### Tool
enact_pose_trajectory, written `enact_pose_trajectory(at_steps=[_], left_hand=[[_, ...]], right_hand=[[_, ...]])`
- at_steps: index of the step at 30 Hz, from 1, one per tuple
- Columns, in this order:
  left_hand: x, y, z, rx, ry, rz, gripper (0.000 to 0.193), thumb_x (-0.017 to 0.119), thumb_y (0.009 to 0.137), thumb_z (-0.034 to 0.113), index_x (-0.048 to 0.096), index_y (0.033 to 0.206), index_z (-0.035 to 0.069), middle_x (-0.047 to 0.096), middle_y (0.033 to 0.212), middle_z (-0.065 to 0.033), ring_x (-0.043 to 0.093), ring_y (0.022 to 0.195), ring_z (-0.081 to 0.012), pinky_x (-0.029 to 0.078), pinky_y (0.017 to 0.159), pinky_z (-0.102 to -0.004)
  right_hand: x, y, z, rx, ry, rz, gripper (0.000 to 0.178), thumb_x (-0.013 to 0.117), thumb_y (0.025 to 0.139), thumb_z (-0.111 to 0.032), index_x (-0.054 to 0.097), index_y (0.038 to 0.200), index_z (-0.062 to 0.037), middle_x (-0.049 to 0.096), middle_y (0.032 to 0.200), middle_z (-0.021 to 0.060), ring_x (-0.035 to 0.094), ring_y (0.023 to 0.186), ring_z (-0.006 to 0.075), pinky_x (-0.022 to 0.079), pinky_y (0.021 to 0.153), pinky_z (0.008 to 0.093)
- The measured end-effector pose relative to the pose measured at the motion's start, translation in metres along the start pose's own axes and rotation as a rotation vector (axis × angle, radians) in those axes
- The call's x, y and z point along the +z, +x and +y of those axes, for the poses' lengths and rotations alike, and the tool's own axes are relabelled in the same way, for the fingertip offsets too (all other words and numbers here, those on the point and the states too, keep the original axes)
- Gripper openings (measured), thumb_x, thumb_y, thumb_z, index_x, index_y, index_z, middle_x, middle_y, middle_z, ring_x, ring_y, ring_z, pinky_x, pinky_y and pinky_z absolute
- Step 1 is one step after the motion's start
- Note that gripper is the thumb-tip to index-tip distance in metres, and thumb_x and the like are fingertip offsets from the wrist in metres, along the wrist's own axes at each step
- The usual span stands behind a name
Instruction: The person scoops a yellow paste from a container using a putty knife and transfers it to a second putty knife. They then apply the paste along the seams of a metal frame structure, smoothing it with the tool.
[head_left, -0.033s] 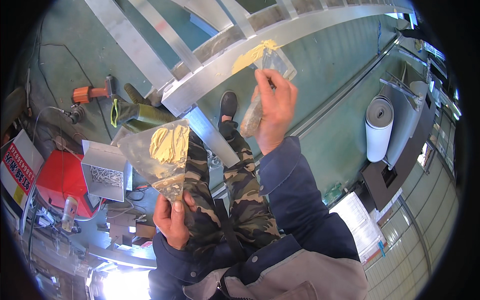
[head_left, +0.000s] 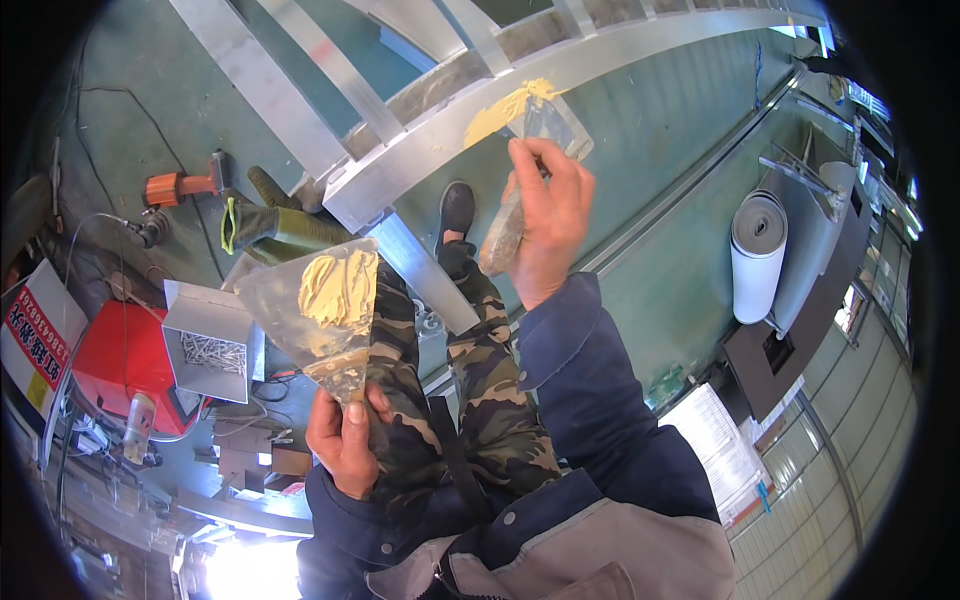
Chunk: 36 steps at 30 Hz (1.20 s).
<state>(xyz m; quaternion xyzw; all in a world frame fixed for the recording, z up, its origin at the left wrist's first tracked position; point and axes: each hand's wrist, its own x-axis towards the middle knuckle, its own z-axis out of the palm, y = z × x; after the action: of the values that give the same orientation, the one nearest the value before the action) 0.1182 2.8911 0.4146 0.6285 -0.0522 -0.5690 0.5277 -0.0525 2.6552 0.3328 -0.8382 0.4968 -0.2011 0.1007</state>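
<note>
Right hand [head_left: 545, 225]: closed around the handle of a narrow steel putty knife [head_left: 535, 140]. The handle runs down through the fist; the blade points up and away from the person. The blade tip rests against a long silver aluminium frame rail [head_left: 620, 62], on a patch of yellow filler paste [head_left: 502, 112] smeared across that rail. The blade itself carries grey and yellow residue.

Left hand [head_left: 345, 435]: closed around the handle of a broad, flat steel spreading blade [head_left: 310, 300], held low and to the left of the person's knees. The blade fans upward from the fist, roughly level, and bears a thick mound of the same yellow paste on its upper right half. The two tools are well apart.

Between the hands: legs in camouflage trousers [head_left: 480, 380] and one black shoe [head_left: 457, 208] on the green floor [head_left: 660, 170]. Both sleeves are dark blue.

Surroundings: further aluminium bars [head_left: 300, 95] cross the floor beside the rail. An open grey metal box of screws [head_left: 212, 340] sits just left of the broad blade, next to a red machine [head_left: 125, 365]. An orange power tool [head_left: 185, 185] lies on the floor at upper left. A rolled grey sheet [head_left: 757, 255] stands at right, well clear of both hands.
</note>
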Motion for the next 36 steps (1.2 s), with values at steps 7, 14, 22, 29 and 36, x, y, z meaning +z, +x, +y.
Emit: enact_pose_trajectory(at_steps=[7, 14, 22, 29, 36], left_hand=[[0.001, 0.001, -0.001, -0.005, 0.028, 0.024, 0.040, 0.056, 0.107, 0.031, 0.056, 0.123, -0.006, 0.061, 0.087, -0.0105, 0.055, 0.071, -0.0141, 0.045, 0.066, -0.0272], [-0.003, 0.000, -0.002, -0.008, 0.025, 0.030, 0.040, 0.055, 0.107, 0.031, 0.056, 0.123, -0.006, 0.061, 0.087, -0.0102, 0.056, 0.071, -0.0142, 0.045, 0.066, -0.0271], [-0.005, -0.001, -0.003, -0.010, 0.017, 0.034, 0.040, 0.056, 0.107, 0.030, 0.056, 0.123, -0.006, 0.060, 0.087, -0.0109, 0.055, 0.071, -0.0144, 0.045, 0.067, -0.0271], [-0.010, -0.002, -0.005, -0.002, 0.016, 0.036, 0.040, 0.056, 0.107, 0.030, 0.055, 0.122, -0.006, 0.060, 0.087, -0.0118, 0.055, 0.071, -0.0146, 0.045, 0.066, -0.0271], [-0.013, -0.004, -0.005, 0.006, 0.020, 0.045, 0.039, 0.055, 0.107, 0.030, 0.055, 0.121, -0.006, 0.061, 0.088, -0.0121, 0.056, 0.071, -0.0148, 0.046, 0.066, -0.0271]], right_hand=[[0.006, -0.007, -0.003, 0.003, 0.011, 0.026, 0.055, 0.073, 0.071, 0.005, 0.072, 0.125, -0.0054, 0.064, 0.126, 0.0078, 0.057, 0.109, 0.0317, 0.051, 0.093, 0.0402], [0.006, -0.014, -0.015, 0.010, -0.011, -0.032, 0.054, 0.073, 0.072, 0.004, 0.073, 0.124, -0.0067, 0.064, 0.126, 0.0069, 0.056, 0.109, 0.0303, 0.050, 0.094, 0.0402], [0.012, -0.026, -0.022, 0.019, 0.019, -0.044, 0.055, 0.073, 0.071, 0.004, 0.073, 0.125, -0.0092, 0.064, 0.129, 0.0061, 0.055, 0.111, 0.0294, 0.050, 0.094, 0.0390], [0.018, -0.036, -0.034, 0.019, 0.065, -0.046, 0.056, 0.072, 0.071, 0.003, 0.074, 0.126, -0.0096, 0.064, 0.129, 0.0060, 0.056, 0.111, 0.0295, 0.049, 0.094, 0.0386], [0.009, -0.045, -0.052, -0.056, 0.108, -0.115, 0.053, 0.072, 0.074, 0.000, 0.073, 0.127, -0.0057, 0.065, 0.129, 0.0072, 0.057, 0.110, 0.0291, 0.048, 0.094, 0.0382]])
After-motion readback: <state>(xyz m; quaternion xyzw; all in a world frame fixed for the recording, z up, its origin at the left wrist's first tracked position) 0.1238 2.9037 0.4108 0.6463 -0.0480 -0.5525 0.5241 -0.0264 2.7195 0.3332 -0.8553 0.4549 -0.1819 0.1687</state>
